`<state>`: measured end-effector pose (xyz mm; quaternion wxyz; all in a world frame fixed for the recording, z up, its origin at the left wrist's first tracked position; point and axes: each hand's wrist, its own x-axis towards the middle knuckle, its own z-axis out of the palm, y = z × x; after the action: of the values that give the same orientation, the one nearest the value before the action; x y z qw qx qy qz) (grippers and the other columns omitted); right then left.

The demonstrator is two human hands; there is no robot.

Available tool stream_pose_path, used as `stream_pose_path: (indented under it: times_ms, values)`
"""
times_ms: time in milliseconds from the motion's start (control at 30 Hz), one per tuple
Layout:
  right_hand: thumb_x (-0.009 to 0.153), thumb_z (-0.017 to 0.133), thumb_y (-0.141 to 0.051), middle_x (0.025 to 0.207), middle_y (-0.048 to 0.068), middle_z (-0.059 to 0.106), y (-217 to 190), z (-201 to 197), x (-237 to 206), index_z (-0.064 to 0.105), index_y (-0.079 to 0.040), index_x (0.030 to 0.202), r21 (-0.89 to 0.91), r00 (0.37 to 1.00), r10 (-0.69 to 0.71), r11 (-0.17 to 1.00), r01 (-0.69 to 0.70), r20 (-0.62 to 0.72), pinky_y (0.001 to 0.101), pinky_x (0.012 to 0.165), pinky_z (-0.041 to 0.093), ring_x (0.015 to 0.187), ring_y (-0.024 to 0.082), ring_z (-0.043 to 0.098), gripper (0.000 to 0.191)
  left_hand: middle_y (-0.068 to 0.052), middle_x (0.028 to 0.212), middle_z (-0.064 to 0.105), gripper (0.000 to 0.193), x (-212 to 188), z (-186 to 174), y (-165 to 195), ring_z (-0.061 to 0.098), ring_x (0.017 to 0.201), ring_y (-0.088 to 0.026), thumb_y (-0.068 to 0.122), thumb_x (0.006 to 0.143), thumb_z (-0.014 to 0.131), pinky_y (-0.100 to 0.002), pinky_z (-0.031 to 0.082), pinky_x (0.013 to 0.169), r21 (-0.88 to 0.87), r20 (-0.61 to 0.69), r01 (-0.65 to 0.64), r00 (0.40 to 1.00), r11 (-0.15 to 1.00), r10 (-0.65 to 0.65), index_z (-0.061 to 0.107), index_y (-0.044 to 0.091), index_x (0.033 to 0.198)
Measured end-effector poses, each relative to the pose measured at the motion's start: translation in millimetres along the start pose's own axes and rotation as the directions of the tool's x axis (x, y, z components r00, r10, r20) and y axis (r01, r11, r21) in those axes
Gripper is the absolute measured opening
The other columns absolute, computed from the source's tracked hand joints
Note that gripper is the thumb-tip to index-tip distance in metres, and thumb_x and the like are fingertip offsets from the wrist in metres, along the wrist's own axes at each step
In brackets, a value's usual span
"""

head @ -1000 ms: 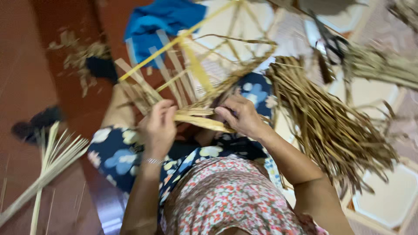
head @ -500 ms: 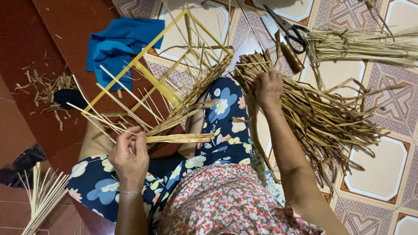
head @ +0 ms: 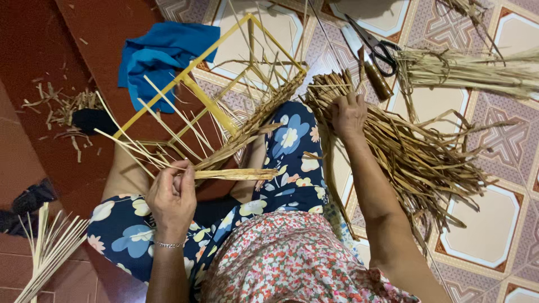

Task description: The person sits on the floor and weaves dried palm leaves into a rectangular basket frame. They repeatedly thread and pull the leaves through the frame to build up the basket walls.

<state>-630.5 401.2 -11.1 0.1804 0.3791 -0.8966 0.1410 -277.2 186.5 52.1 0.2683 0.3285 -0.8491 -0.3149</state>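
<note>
On the person's lap, the left hand [head: 171, 196] is closed around the flat dried reed strands [head: 236, 174] woven into the yellow rectangular frame [head: 216, 106], which rests tilted over the left knee. Right of it, the right hand [head: 348, 114] lies fingers-spread on the loose pile of brown dried reeds [head: 415, 157]; whether it grips any cannot be told. Black-handled scissors [head: 373, 45] lie farther off, a crumpled blue cloth [head: 160, 56] far left.

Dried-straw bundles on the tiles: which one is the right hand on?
The right hand rests on the loose, splayed bundle beside the knee, not the tied bundle by the scissors.
</note>
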Motion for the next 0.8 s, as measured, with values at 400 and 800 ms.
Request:
stream_pose_path:
  times_ms: [400,800]
  values:
    - [0.106,0.066,-0.004,0.112,0.007,0.068,-22.3,-39.6,-38.2,0.062,-0.001,0.126,0.865,0.936,0.11,0.356,-0.352,0.336,0.025,0.087,0.055,0.099,0.01,0.065,0.021,-0.011,0.104,0.07,0.016,4.8,-12.6,13.6,0.071,0.083,-0.023,0.0,0.095,0.075,-0.034,0.058,0.073,0.045,-0.11,-0.148,0.982,0.988,0.152,0.067,0.002,0.109]
    - [0.088,0.076,0.001,0.096,0.012,0.069,-155.4,-93.2,3.5,0.067,0.001,0.099,0.834,0.893,-0.427,0.538,0.125,0.142,0.0289,0.078,0.054,0.087,0.02,0.068,0.015,-0.012,0.105,0.069,0.016,2.7,-35.6,0.2,0.07,0.097,-0.031,-0.004,0.091,0.073,-0.039,0.057,0.086,-0.032,-0.136,-0.214,0.969,0.976,0.208,0.062,0.002,0.101]
